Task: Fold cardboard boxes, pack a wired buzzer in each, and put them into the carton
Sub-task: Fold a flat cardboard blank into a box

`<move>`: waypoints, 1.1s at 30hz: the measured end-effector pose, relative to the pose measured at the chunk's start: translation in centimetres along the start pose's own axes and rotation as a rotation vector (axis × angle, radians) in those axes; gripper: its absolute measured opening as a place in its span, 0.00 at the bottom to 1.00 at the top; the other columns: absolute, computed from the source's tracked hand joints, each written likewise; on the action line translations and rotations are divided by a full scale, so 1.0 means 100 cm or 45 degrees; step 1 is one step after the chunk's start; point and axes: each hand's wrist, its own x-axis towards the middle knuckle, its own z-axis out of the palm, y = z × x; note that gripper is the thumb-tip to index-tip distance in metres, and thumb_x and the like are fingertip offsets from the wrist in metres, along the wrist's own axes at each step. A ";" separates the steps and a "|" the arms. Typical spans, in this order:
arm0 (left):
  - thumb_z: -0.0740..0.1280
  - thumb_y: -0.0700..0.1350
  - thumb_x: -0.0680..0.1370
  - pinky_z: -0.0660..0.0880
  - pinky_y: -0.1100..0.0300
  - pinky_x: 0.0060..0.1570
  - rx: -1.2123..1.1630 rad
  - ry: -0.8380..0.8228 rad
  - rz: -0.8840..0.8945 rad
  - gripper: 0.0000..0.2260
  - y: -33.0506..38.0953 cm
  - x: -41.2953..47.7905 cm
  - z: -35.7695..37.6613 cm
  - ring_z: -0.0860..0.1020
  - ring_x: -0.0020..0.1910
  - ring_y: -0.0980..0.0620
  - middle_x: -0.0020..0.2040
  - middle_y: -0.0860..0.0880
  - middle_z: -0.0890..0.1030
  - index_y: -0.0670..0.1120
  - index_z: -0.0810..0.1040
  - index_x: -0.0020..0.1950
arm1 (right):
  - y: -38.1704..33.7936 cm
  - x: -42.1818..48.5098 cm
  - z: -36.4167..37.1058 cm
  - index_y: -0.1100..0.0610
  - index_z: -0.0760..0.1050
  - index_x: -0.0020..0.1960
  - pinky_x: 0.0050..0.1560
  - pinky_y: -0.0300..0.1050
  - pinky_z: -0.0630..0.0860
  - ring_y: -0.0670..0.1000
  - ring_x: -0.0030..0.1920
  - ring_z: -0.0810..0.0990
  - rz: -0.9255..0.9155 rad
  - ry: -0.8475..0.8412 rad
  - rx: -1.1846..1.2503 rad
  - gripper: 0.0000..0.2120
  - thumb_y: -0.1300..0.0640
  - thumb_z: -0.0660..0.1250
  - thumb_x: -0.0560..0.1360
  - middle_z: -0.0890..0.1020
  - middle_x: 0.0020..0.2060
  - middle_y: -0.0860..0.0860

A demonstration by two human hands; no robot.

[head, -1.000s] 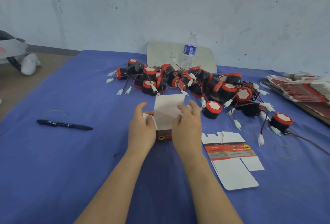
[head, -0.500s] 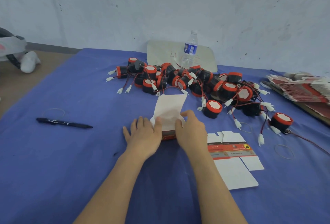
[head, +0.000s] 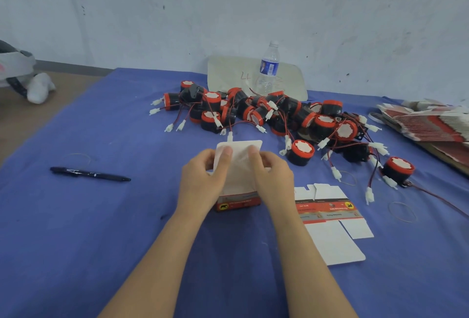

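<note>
A small red and white cardboard box (head: 238,201) stands on the blue cloth in front of me, its long white lid flap (head: 239,163) raised. My left hand (head: 203,180) grips the box's left side, its thumb lying on the flap. My right hand (head: 271,175) holds the right side with fingertips on the same flap. A flat unfolded box blank (head: 332,218) lies just right of my right wrist. Behind the box sprawls a pile of several black and red wired buzzers (head: 274,117) with white plugs. The box's inside is hidden.
A black pen (head: 88,173) lies at the left on the blue cloth (head: 101,229). A water bottle (head: 268,69) stands before a pale board (head: 228,76) at the wall. A stack of flat box blanks (head: 429,122) sits at the right edge. Loose rubber bands (head: 402,212) lie nearby.
Both hands rose from pressing low on the box's sides to its lid flap. The flap tipped from leaning away to standing nearer upright between my fingers.
</note>
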 end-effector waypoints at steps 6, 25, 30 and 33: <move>0.56 0.66 0.75 0.63 0.67 0.28 -0.039 0.011 -0.031 0.28 0.005 -0.002 0.002 0.65 0.28 0.57 0.26 0.51 0.65 0.42 0.67 0.31 | -0.002 0.000 -0.003 0.68 0.70 0.37 0.37 0.45 0.65 0.49 0.34 0.68 0.073 0.003 0.249 0.36 0.33 0.56 0.75 0.70 0.31 0.54; 0.72 0.56 0.71 0.66 0.64 0.53 -0.303 -0.006 -0.297 0.41 -0.001 0.004 0.002 0.70 0.61 0.59 0.71 0.55 0.63 0.53 0.53 0.77 | 0.013 0.010 -0.006 0.52 0.77 0.43 0.40 0.35 0.71 0.43 0.41 0.75 0.084 0.243 0.458 0.11 0.48 0.62 0.79 0.79 0.38 0.43; 0.68 0.68 0.59 0.70 0.72 0.51 -0.307 -0.304 -0.280 0.44 0.000 -0.003 0.009 0.74 0.57 0.64 0.63 0.57 0.75 0.53 0.64 0.72 | 0.010 0.010 -0.011 0.57 0.77 0.40 0.45 0.47 0.72 0.51 0.42 0.78 0.422 0.143 0.827 0.16 0.49 0.60 0.80 0.82 0.38 0.51; 0.67 0.66 0.60 0.72 0.75 0.42 -0.438 0.000 -0.166 0.35 0.004 -0.002 0.007 0.76 0.48 0.67 0.55 0.55 0.77 0.53 0.70 0.64 | 0.006 0.009 -0.011 0.58 0.73 0.36 0.38 0.40 0.70 0.46 0.36 0.75 0.175 0.069 0.442 0.18 0.50 0.60 0.81 0.79 0.32 0.46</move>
